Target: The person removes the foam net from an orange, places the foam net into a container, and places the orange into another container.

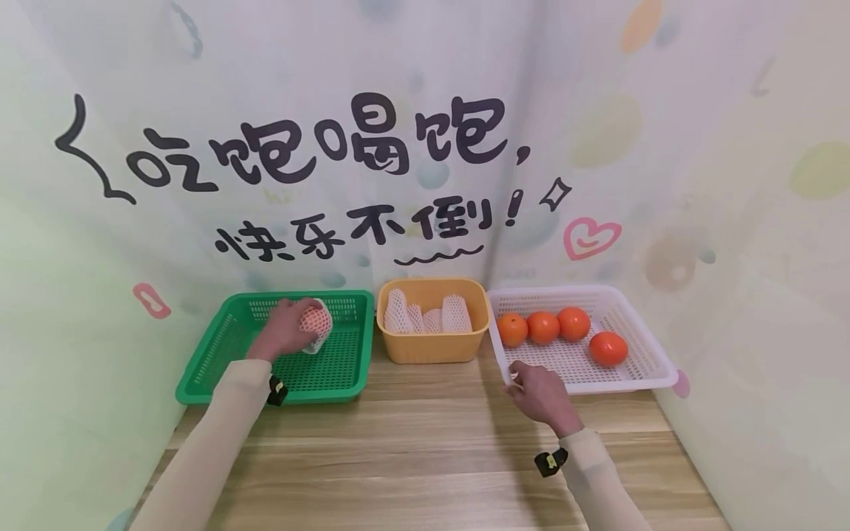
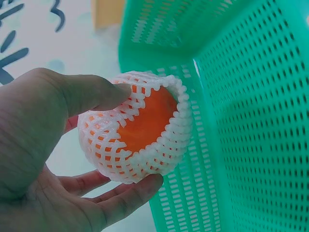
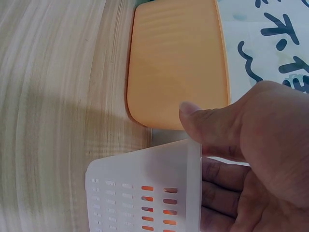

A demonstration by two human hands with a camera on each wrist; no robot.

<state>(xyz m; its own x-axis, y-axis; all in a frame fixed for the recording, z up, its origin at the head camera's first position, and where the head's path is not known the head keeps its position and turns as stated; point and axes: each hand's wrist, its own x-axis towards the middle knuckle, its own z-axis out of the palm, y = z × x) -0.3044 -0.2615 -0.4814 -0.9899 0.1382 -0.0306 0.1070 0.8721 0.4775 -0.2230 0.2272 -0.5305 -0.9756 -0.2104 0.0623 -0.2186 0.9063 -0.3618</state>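
My left hand (image 1: 287, 330) grips an orange (image 2: 148, 121) wrapped in a white foam net (image 2: 108, 145), over the green basket (image 1: 367, 354). In the left wrist view, the thumb presses on the net from above and the fingers support it below; bare orange skin shows through the net's opening. My right hand (image 1: 541, 394) holds the near left corner of the white basket (image 1: 654, 361), thumb and fingers on either side of its rim (image 3: 194, 183). Several oranges (image 1: 543, 327) lie inside that basket, three in a row and another apart.
Between the two baskets stands a yellow bin (image 1: 434, 349) with several white foam nets (image 1: 455, 313) in it. All three containers are on a wooden table (image 1: 412, 457), against a printed wall covering (image 1: 425, 66) with black lettering.
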